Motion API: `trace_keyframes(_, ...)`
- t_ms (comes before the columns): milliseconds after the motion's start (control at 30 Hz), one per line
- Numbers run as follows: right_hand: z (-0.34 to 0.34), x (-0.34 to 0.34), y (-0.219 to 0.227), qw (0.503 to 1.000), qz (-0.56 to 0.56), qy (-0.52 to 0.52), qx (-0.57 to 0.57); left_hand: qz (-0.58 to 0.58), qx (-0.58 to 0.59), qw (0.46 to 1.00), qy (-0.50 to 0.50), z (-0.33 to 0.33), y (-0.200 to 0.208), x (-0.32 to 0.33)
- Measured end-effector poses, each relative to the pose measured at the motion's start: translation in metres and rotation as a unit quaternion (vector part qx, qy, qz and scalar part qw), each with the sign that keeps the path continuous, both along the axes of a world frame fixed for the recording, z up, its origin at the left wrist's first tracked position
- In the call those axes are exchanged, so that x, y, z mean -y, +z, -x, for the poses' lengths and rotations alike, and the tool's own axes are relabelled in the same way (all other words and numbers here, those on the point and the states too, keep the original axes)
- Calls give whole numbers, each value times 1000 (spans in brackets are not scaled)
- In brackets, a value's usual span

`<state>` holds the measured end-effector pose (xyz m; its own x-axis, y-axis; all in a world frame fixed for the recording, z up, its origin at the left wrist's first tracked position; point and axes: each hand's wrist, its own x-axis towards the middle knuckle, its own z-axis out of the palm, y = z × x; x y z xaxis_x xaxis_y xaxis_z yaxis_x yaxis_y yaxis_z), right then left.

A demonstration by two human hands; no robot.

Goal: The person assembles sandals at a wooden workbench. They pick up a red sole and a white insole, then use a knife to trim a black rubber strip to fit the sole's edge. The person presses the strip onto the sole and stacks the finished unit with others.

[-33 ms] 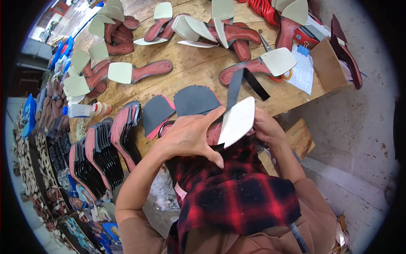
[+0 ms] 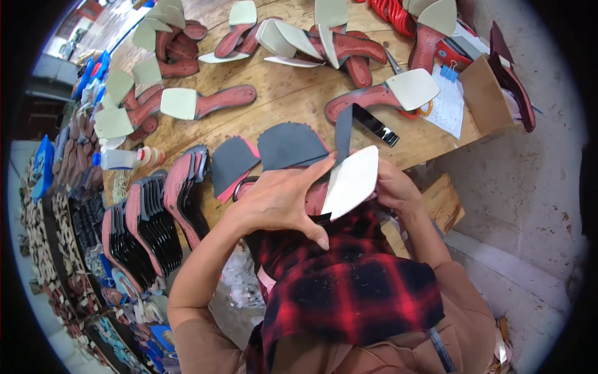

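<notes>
My left hand is curved across a dark pink sandal sole, thumb and forefinger wide apart on either side of it; its other fingers are hidden. My right hand grips the front end by the edge, beside the white forefoot pad. A grey and black strap sticks up from the far side, folding over to a shiny black end, and my left forefinger touches its base. Near my left thumb a short black strip shows. The sole lies above my red and black plaid apron.
Pink soles with pale pads lie about the wooden table. Stacks of grey pieces and racked soles stand near my left arm. Scissors, paper and a cardboard box are at right; a bottle stands left.
The strap's free end has turned slightly and shows more shiny reflections. Both hands keep their hold; the whole view has shifted a little.
</notes>
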<state>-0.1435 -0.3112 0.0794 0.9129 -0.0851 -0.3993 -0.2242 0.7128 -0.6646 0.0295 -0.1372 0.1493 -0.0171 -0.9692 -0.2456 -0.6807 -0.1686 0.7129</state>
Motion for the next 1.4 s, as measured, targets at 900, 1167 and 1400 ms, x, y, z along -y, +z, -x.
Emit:
trace_keyframes(900,33,-46,-21,972,188,-125,-62,19,-36,999,-29,30,-11,-21)
trace_keyframes(1167,49,-33,-7,999,31,33,-12,-45,-2,998,-40,21,3,-35)
trace_keyframes(1400,27,-39,-15,994,-92,44,24,-130,-28,989,-59,21,20,-34)
